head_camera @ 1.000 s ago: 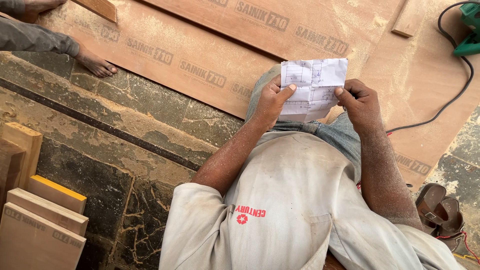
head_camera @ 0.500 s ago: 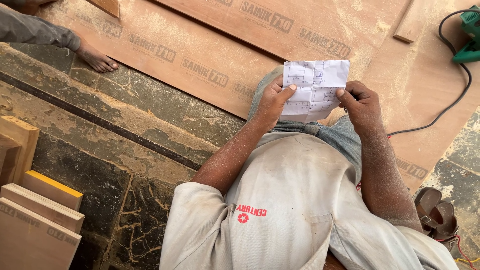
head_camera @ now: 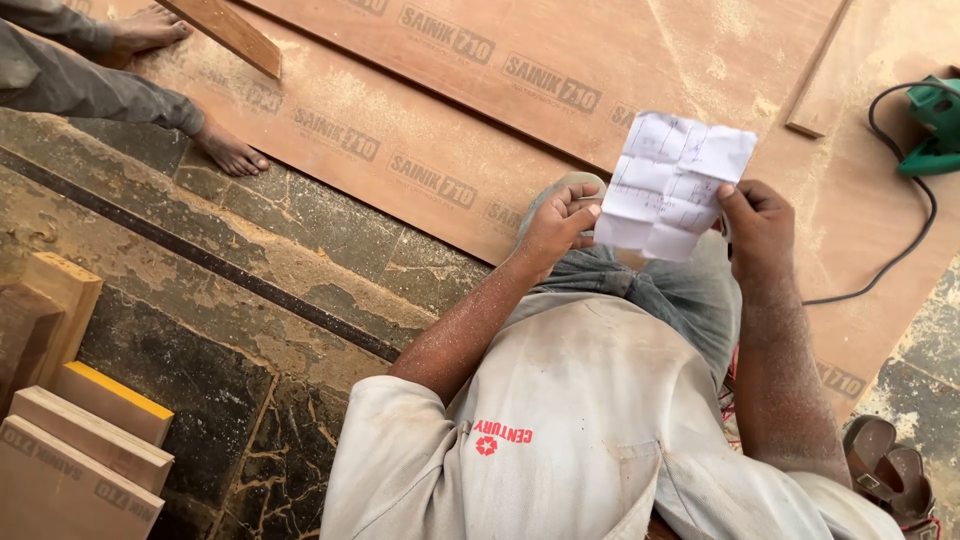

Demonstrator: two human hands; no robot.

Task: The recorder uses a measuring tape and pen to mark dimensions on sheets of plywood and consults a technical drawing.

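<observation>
I hold a creased white sheet of paper [head_camera: 672, 185] with pencil sketches on it, spread in front of me above my knees. My left hand [head_camera: 556, 222] pinches its left edge between thumb and fingers. My right hand [head_camera: 757, 222] grips its right edge. Both forearms are dusted with sawdust. Under the paper lie large brown plywood sheets [head_camera: 420, 110] on the floor.
Another person's bare feet [head_camera: 228, 150] and grey trouser leg stand at the upper left on the plywood. A green power tool [head_camera: 935, 125] with a black cable lies at the right. Stacked wood offcuts [head_camera: 75, 440] sit lower left, sandals [head_camera: 885, 475] lower right, on dark stone floor.
The paper and both hands stay together in the same pose; the view has shifted slightly, and the other person's foot appears a little further left and up.
</observation>
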